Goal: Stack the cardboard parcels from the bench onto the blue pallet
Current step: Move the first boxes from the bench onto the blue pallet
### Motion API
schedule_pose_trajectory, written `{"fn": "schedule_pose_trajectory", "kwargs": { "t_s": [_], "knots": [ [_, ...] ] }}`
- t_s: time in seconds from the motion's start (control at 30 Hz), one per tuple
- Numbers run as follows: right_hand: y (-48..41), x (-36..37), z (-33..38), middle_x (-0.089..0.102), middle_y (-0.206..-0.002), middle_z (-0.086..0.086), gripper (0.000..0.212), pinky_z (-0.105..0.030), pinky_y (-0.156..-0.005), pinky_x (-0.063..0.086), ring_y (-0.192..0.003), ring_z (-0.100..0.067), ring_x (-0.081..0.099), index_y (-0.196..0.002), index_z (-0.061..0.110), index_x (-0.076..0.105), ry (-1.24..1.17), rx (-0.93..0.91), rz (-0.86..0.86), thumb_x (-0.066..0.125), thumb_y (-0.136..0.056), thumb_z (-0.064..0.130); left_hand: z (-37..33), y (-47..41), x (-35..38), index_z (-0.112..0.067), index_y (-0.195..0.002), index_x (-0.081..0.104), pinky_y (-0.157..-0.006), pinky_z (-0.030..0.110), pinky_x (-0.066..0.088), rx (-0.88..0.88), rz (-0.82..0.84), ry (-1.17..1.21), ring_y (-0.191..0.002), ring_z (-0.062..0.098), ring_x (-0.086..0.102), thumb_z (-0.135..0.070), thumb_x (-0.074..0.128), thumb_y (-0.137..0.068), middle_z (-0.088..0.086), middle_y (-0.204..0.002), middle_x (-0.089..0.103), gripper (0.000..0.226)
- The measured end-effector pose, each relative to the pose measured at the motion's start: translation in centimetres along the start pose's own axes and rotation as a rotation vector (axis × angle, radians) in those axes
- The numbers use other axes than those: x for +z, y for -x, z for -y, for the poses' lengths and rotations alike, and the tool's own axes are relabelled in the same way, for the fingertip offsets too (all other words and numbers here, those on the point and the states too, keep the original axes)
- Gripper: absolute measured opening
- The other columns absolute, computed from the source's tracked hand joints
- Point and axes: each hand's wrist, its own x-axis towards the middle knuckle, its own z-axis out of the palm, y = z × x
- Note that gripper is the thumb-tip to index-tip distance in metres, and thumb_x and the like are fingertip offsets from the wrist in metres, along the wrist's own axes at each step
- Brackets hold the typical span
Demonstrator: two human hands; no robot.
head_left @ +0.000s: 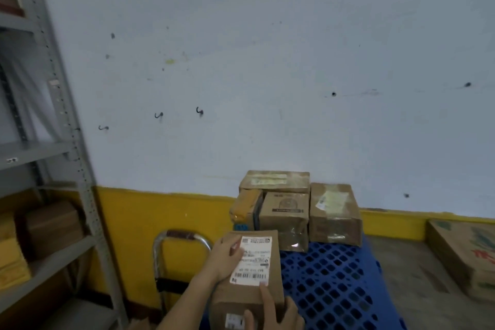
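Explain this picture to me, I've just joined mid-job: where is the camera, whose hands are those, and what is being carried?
There is no machine here: the one camera sits on a person's head, looking forward and down. The left hand grips the side of a labelled parcel, thumb on its white label; the right hand holds its near end. It is held by the blue pallet's near left edge. At least four stacked parcels already sit at the pallet's far end against the wall. A metal shelf stands on the left, a printed carton on the floor at right.
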Motion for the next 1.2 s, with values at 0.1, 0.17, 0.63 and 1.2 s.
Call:
{"fn": "schedule_pose_trajectory", "kwargs": {
  "t_s": [0.1,0.17,0.63,1.2],
  "knots": [
    [-1.9,0.6,0.2,0.068,-0.086,-0.021,0.039,-0.043,-0.056,0.054,-0.065,-0.037,0.064,-0.095,0.031,0.075,0.079,0.027,0.085,0.050,-0.083,0.059,0.9,-1.9,-0.5,-0.020,-0.137,0.046,-0.103,0.028,0.037,-0.024,0.001,-0.027,-0.125,0.019,0.043,-0.026,0.047,-0.097,0.007,-0.140,0.043,0.041],
    [-2.6,1.8,-0.2,0.068,-0.084,-0.016,0.037,-0.037,-0.051,0.055,-0.064,-0.032,0.066,-0.097,0.034,0.073,0.105,-0.001,0.032,0.049,-0.084,0.059,1.6,-3.2,-0.7,-0.023,-0.138,0.044,-0.087,0.015,0.044,-0.007,0.005,-0.018,-0.115,0.013,0.047,-0.028,0.047,-0.097,0.006,-0.139,0.043,0.041],
    [-2.4,4.7,2.2,0.018,-0.141,0.003,0.044,-0.018,-0.094,0.043,-0.125,-0.010,0.038,-0.134,0.050,0.024,-0.133,0.225,0.151,0.038,-0.093,0.053,3.4,-7.2,-1.0,-0.018,-0.140,0.043,-0.089,0.033,0.052,0.088,0.089,0.071,-0.112,0.022,0.057,-0.028,0.050,-0.096,0.012,-0.135,0.051,0.046],
    [-2.4,5.3,2.4,0.008,-0.149,0.000,0.048,-0.024,-0.104,0.038,-0.135,-0.014,0.028,-0.136,0.052,0.022,-0.159,0.269,0.131,0.042,-0.093,0.047,2.8,-7.0,-1.3,-0.019,-0.143,0.038,-0.082,0.031,0.055,0.042,0.149,0.154,-0.108,0.022,0.060,-0.026,0.050,-0.095,0.012,-0.139,0.047,0.050]
  ]
}}
